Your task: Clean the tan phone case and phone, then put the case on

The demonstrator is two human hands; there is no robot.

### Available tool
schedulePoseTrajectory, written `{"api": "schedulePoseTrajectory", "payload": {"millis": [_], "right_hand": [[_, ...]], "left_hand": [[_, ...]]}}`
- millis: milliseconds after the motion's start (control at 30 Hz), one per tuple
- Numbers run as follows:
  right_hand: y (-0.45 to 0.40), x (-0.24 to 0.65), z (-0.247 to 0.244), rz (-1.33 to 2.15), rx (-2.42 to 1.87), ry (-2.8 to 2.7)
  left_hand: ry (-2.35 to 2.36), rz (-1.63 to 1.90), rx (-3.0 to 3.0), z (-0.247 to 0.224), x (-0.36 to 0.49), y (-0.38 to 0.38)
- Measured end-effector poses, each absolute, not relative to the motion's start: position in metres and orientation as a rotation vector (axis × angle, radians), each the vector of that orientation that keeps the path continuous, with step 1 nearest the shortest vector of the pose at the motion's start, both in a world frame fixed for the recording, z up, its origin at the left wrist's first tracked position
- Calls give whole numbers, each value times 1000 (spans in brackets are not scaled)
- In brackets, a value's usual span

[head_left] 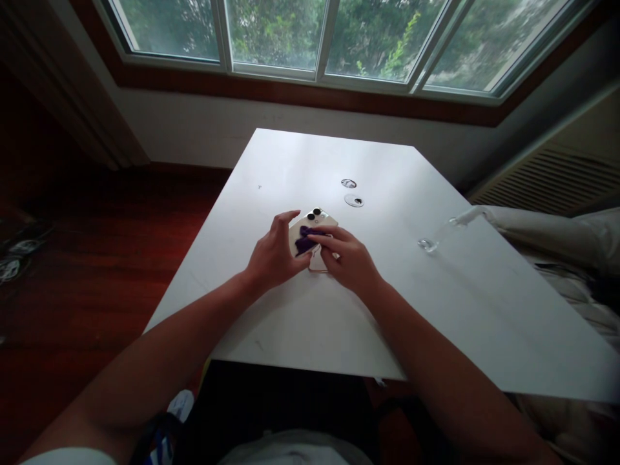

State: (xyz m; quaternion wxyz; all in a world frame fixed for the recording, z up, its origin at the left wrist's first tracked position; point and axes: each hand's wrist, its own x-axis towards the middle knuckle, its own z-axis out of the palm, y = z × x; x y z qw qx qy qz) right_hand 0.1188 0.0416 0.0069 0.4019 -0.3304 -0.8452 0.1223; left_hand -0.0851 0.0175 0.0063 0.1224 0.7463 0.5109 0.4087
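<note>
A pale smartphone (328, 217) is tilted over the white table, its back with two dark camera lenses facing me. My left hand (272, 253) grips the phone's left side between spread fingers and thumb. Against the phone's back, my right hand (352, 259) pinches a small dark purple cloth (303, 245). Part of the cloth and the phone's right side are hidden behind the right fingers. Just below the phone, a pale shape with a thin coppery edge (318, 270) shows between the hands; what it is I cannot tell.
Two small round pieces (354, 201) lie beyond the phone on the white table (290, 336). A clear, shiny object (427, 245) rests to the right, near pale fabric (547, 229) at the table's edge. A window (276, 39) is behind the table.
</note>
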Motion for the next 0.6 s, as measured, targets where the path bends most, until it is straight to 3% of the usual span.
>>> {"api": "schedulePoseTrajectory", "payload": {"millis": [167,433,600], "right_hand": [[60,137,5,228,-1072,-1914],[32,107,8,361,-756,-2174],[50,125,7,286,-977,-1997]], "left_hand": [[1467,1196,2182,6,-84,17],[1493,1203,2143,5,-86,18],[1467,1233,2135,2,-85,18]]}}
